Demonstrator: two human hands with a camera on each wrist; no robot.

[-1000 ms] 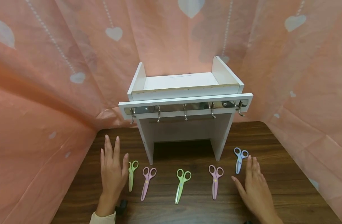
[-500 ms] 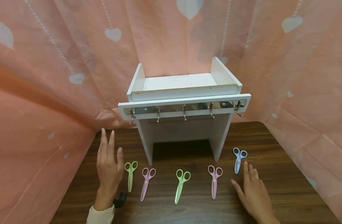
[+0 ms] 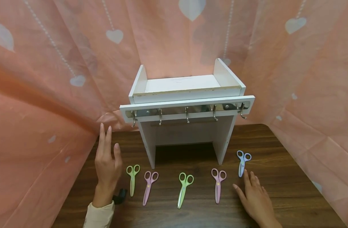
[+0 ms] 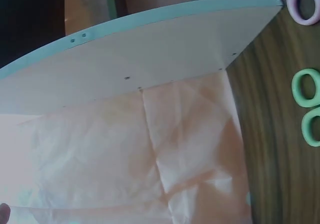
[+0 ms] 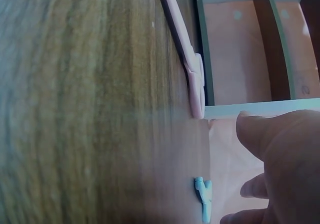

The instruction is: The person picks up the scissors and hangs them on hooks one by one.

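Note:
My left hand [image 3: 108, 164] is held with its fingers straight, left of a green pair of scissors [image 3: 132, 180], and holds nothing. My right hand [image 3: 256, 201] has its fingers extended just below a blue pair of scissors [image 3: 243, 163]; contact between them cannot be told in the head view. In the right wrist view, its thumb and fingers [image 5: 255, 186] appear near the blue scissors [image 5: 205, 199]. Between the hands lie a pink pair of scissors [image 3: 149, 188], a second green pair [image 3: 184, 190] and a second pink pair [image 3: 218, 186], handles pointing away from me.
Behind the scissors stands a white shelf unit [image 3: 188, 91]. Across its front runs a white rail [image 3: 174, 110] with several metal hooks [image 3: 187, 114]. The brown wooden table [image 3: 202, 218] is enclosed by pink heart-printed cloth [image 3: 168, 38]. A dark object [image 3: 120, 196] is beside my left wrist.
My left hand has moved left and slightly away, uncovering the green scissors fully. My right hand has shifted down and slightly left. The scissors and the shelf unit stay in place.

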